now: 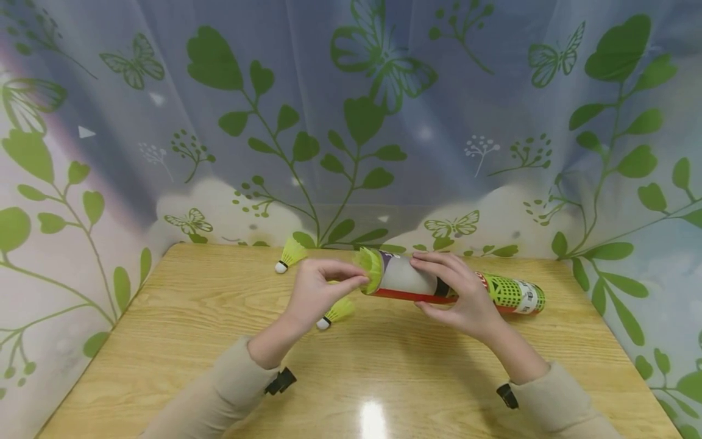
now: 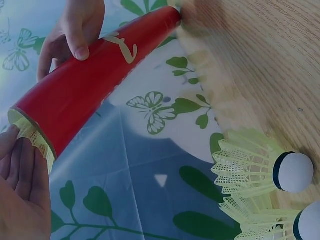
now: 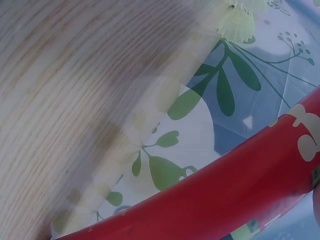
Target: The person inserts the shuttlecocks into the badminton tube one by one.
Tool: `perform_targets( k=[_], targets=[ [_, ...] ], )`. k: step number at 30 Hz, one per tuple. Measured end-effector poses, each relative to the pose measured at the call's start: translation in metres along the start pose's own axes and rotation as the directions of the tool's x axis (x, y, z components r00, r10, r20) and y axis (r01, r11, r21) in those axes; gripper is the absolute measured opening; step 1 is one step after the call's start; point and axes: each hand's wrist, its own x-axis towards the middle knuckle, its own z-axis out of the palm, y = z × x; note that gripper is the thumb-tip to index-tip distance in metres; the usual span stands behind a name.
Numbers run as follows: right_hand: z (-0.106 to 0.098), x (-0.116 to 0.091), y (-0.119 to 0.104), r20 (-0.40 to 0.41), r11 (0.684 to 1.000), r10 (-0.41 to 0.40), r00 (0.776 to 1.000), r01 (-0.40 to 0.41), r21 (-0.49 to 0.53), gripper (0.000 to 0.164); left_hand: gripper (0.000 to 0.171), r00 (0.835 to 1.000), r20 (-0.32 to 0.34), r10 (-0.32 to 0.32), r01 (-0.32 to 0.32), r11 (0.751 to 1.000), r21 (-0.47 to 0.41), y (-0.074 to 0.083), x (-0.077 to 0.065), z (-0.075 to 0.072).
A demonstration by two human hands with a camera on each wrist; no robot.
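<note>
My right hand [image 1: 463,292] grips a shuttlecock tube [image 1: 408,277] round its middle, fingers on top and thumb on the near side. The tube lies sideways, its open end to the left; its red side [image 2: 100,75] faces the left wrist view. A yellow shuttlecock [image 1: 371,268] sits in that open end, only its skirt showing. My left hand [image 1: 320,292] pinches the skirt's edge between thumb and fingers. The right wrist view shows the red tube [image 3: 215,195] and barely any of the hand. Whether the tube touches the table cannot be told.
Two yellow shuttlecocks with white heads lie on the wooden table [image 1: 219,341]: one shuttlecock [image 1: 293,249] near the back edge, another shuttlecock [image 1: 339,312] closer, partly behind my left hand. A patterned curtain [image 1: 307,122] hangs behind the table and along both sides.
</note>
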Motion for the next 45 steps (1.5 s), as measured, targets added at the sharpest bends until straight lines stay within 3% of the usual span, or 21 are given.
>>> perform_targets(
  k=[10,29,33,39,45],
  targets=[
    [0.001,-0.002,-0.003,0.015,0.999,0.042,0.999,-0.042,-0.032,0.067,0.006,0.998,0.060,0.014,-0.017,0.998,0.052,0.001,0.002,0.005],
    [0.002,0.000,0.000,0.009,1.000,0.011,1.000,-0.010,-0.027,0.066,0.007,0.994,0.111,-0.007,-0.001,0.997,0.075,0.003,0.004,0.008],
    [0.002,-0.001,0.000,0.014,1.000,0.009,1.000,-0.009,-0.025,0.066,0.008,0.985,0.173,-0.019,0.004,0.996,0.086,0.002,0.004,0.004],
    [0.002,0.000,-0.001,0.014,0.999,0.013,1.000,-0.013,-0.031,0.067,0.014,0.969,0.248,0.015,-0.017,1.000,0.003,-0.002,0.005,-0.008],
    [0.002,0.000,-0.001,0.007,1.000,0.000,1.000,0.000,0.002,0.067,0.015,0.971,0.226,0.077,-0.074,0.997,-0.022,-0.008,0.004,-0.027]
  ],
)
